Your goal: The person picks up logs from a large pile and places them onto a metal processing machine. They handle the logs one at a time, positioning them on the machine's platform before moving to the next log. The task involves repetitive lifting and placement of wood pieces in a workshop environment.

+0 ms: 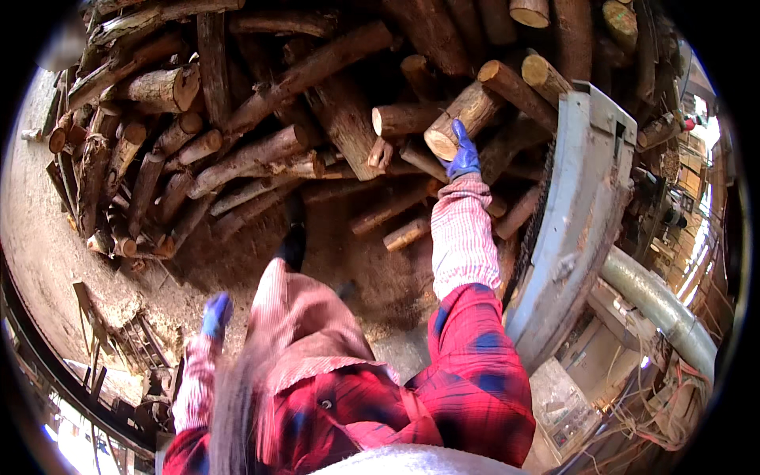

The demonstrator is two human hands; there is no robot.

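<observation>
- In the head view, the right grip, gloved in purple-blue, is touching a thick log beside its pale cut end; the thumb is pointing up against the wood, but the other fingers are mostly hiding, so I cannot tell whether it is clasping.
- This log is lying at the near face of the log pile, its round end facing the person, between a thinner log on the left and a blue-grey metal guard on the right.
- It is looking heavy, stiff and hardly fragile; flaky bark is probably offering friction, while loose flakes could be slipping. Cupping beneath the near end, with support farther along, is seeming the surest hold.
- The left grip is hanging well apart, carrying nothing visible; blur is hiding whether its fingers are curling.
- Rough brown cylinders are contrasting with smooth sheet metal, a shiny round pipe and a dusty tan floor.
</observation>
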